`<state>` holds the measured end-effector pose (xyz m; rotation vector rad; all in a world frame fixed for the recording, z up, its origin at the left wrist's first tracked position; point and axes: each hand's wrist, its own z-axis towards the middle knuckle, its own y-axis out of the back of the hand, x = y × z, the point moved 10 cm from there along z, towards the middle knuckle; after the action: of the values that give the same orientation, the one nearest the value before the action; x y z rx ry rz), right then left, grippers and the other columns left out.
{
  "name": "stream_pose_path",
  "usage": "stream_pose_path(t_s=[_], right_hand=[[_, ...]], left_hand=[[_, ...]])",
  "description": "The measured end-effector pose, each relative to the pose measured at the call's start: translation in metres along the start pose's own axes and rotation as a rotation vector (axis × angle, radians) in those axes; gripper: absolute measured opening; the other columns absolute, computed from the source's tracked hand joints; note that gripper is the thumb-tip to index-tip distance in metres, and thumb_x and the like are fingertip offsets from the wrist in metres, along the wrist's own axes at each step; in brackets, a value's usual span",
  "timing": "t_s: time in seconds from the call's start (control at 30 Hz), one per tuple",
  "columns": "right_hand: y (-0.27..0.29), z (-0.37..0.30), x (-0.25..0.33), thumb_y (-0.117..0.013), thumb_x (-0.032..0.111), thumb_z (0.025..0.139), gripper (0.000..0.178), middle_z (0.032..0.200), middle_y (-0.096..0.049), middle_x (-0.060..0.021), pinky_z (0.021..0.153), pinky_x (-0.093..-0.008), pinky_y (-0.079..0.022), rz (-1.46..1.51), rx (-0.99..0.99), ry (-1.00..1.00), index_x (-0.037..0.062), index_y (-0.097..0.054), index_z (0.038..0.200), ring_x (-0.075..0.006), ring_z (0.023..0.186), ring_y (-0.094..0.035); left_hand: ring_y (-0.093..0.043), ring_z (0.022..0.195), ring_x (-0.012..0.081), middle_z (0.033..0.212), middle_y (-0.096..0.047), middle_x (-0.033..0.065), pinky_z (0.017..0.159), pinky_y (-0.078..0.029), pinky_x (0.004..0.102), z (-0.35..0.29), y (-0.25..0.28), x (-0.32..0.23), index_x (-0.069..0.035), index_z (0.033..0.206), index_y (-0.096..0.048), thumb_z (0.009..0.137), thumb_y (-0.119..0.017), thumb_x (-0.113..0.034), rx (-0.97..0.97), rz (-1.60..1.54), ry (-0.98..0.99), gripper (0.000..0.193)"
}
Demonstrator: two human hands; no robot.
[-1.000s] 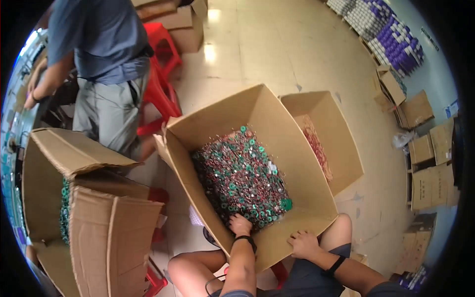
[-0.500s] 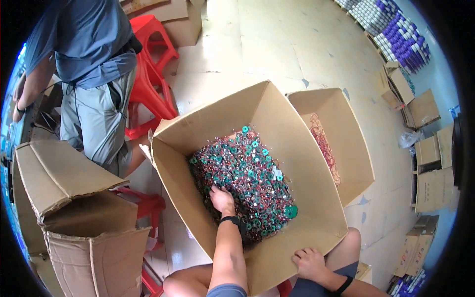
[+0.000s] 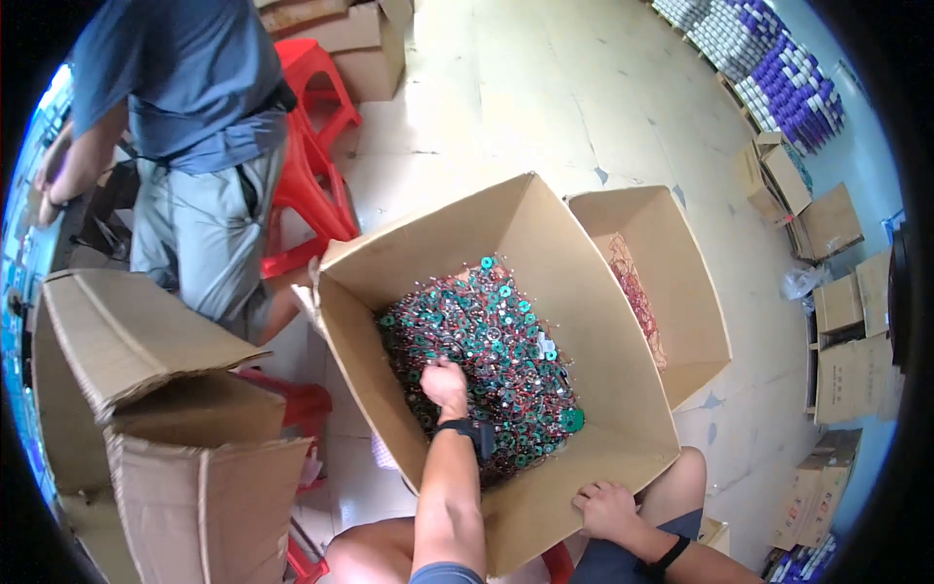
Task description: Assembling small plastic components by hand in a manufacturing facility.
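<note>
My left hand (image 3: 445,384), wearing a dark watch, reaches down into a large open cardboard box (image 3: 593,292). Its fingers are curled at the surface of a heap of small parts (image 3: 496,360): green discs, silvery round pieces and thin red and dark wires. What the fingers hold, if anything, is hidden. A bigger green piece (image 3: 573,419) lies at the near right of the heap, and a whitish piece (image 3: 547,345) farther back. My right hand (image 3: 605,509), with a black wristband, is hooked over the near rim of the box, fingers on its inner side.
Another cardboard box (image 3: 686,282) with reddish wires stands to the right. On the left are an open carton (image 3: 204,487), red stools (image 3: 316,175) and a person (image 3: 204,146) standing at a bench. Cartons (image 3: 851,375) and purple-and-white stacks (image 3: 778,78) line the right wall.
My left hand has lifted slightly and shifted right over the heap, its fingers now more curled. My right hand stays on the rim. The view has shifted a little.
</note>
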<state>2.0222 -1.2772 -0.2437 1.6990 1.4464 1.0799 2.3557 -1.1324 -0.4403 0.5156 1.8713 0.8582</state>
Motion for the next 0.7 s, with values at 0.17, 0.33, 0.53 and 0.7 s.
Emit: stream_pose_path(t_s=[0.17,0.33,0.53,0.7], right_hand=[[-0.016,-0.004,0.003,-0.073,0.041,0.066,0.042,0.105,-0.069,-0.0023,0.079,-0.0388,-0.057,-0.065,0.232,-0.041,0.0246,-0.074,0.105,-0.0237,0.098,-0.066],[-0.064,-0.027,0.010,-0.059,0.061,0.085,0.075,0.130,-0.061,-0.0146,0.107,-0.0426,-0.044,0.632,0.556,0.085,0.0073,-0.055,0.137,-0.0288,0.125,-0.056],[0.040,-0.034,0.062,-0.050,0.025,0.099,0.038,0.116,-0.065,-0.0207,0.101,-0.0479,-0.048,2.554,0.485,-0.175,-0.0054,-0.054,0.121,-0.0327,0.110,-0.063],[-0.007,-0.064,0.061,-0.038,0.023,0.105,0.033,0.073,-0.057,-0.0041,0.067,-0.0356,-0.048,2.498,0.439,-0.615,-0.0026,-0.057,0.106,-0.0200,0.067,-0.055]], left_hand=[[-0.068,0.068,0.0419,0.073,-0.068,0.0229,0.067,-0.056,0.0499,-0.073,0.073,-0.027,-0.002,0.073,-0.072,0.085,-0.055,-0.029,-0.050,-0.079,-0.185,0.035],[-0.070,0.079,0.0428,0.079,-0.067,0.0274,0.076,-0.056,0.0499,-0.181,0.108,-0.038,-0.001,0.083,-0.074,0.085,-0.056,-0.035,0.376,-0.001,-0.226,0.039],[-0.070,0.074,0.0402,0.078,-0.069,0.0213,0.070,-0.057,0.0492,-0.338,0.240,-0.080,-0.007,0.085,-0.074,0.087,-0.058,-0.035,0.636,0.057,-0.582,0.033],[-0.070,0.072,0.0364,0.085,-0.069,0.0194,0.066,-0.058,0.0455,-0.427,0.336,-0.081,-0.005,0.099,-0.070,0.091,-0.063,-0.027,0.651,0.073,-0.941,0.024]])
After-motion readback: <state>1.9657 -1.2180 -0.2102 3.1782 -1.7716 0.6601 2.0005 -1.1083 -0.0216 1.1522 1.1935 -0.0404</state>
